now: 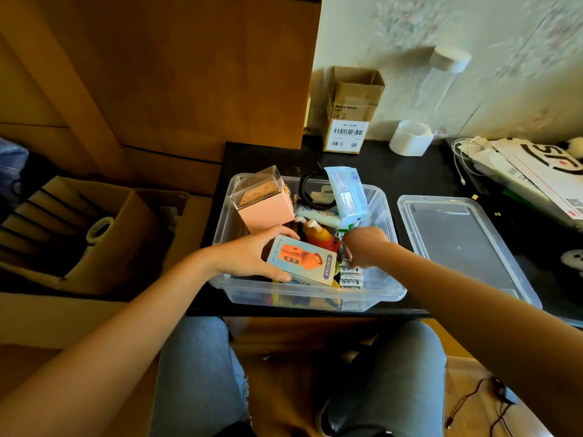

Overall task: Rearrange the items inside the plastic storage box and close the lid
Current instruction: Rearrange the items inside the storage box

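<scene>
Our left hand [249,258] grips the mini fan box [303,260], thumb along its near edge and fingers curled over its far corner, holding it tilted above the near left part of the plastic storage box [383,201]. Our right hand [362,247] reaches down just beside it, fingers bent among the contents; we cannot tell whether they pinch anything. Under those fingertips lie white tubes [350,275] side by side. Between the two hands stands an orange bottle [320,235]. Beyond the left fingers a pink box with a clear cover [263,198] leans against the far left wall. Beyond the right fingers a pale blue packet [347,197] stands on end, with a black cable loop [310,190] behind it. Right of the right hand, outside the storage box, the clear lid [457,244] lies flat on the black table [410,171]. Farther back stand a small open carton [351,111] and a white cup [410,138].
</scene>
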A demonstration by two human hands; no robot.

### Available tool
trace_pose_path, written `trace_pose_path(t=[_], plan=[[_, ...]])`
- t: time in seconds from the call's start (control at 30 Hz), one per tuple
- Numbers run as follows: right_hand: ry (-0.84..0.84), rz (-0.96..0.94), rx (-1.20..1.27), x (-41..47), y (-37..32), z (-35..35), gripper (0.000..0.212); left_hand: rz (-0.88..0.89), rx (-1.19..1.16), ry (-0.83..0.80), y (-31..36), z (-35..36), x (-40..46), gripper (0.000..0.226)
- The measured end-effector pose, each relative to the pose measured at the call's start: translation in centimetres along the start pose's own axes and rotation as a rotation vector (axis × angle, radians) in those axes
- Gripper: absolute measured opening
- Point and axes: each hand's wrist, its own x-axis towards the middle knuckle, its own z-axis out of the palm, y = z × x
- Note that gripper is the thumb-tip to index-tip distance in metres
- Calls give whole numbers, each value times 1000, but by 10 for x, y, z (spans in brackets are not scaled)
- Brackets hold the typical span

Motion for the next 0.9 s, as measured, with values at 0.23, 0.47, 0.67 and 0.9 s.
trace_pose_path(t=[0.23,0.47,0.67,0.9], plan=[[16,38,-36,-2,-2,2,34,-5,-26,-11,0,-3,0,63],[-27,46,50,3,2,1,31,-19,-31,27,0,-5,1,52],[-26,38,170,8,-1,1,44,-23,-74,13,0,-4,-2,36],[-39,32,122,-5,1,-4,30,-36,-103,99,1,11,9,29]])
